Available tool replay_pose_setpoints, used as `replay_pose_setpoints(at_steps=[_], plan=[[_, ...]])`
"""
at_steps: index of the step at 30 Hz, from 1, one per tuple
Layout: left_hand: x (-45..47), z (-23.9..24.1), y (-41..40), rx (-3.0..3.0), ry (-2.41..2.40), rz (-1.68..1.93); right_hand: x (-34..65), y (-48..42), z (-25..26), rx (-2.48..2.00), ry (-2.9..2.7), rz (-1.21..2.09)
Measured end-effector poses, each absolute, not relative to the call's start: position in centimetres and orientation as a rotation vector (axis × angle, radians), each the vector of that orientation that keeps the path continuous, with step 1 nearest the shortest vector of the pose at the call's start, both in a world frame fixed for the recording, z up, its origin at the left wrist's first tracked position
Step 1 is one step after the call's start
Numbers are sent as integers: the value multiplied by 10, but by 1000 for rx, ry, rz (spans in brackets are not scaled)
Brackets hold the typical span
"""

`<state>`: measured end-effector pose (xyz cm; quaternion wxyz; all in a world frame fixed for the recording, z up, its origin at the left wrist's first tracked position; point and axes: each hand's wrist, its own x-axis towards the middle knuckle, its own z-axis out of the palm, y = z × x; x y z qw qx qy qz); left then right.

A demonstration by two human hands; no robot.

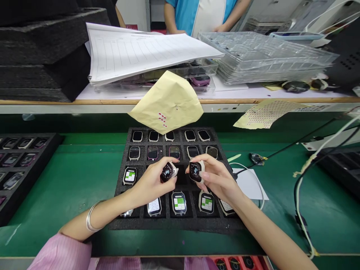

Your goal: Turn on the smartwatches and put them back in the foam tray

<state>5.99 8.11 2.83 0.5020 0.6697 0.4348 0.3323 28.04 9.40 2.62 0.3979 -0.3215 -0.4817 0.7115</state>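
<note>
My left hand (157, 176) is closed round a smartwatch (167, 171) with a lit dark face, tilted in the fingers. In my right hand (215, 174) a second smartwatch (194, 171) is gripped by its edges, its dark screen lit with a similar picture. Both are held above a black foam tray (180, 224) with square pockets. Strapless watches sit in the pockets: dark screens in the back rows, and in front some lit with a green and white grid, such as one watch (179, 203). My hands and forearms hide some pockets.
Another foam tray of watches (28, 157) lies at left. A shelf (112, 101) behind bears papers (146, 52), clear plastic trays (267, 52) and black foam blocks (42, 48). Yellow paper (168, 101) hangs over the back row. Cables (299, 195) run down at right. A person stands beyond.
</note>
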Motion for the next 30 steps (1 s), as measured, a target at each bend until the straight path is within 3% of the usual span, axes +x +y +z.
replay_pose_setpoints(at_steps=[30], plan=[[59,30,81,1546,1004,879,282,93,30,-759,-1216,1792]])
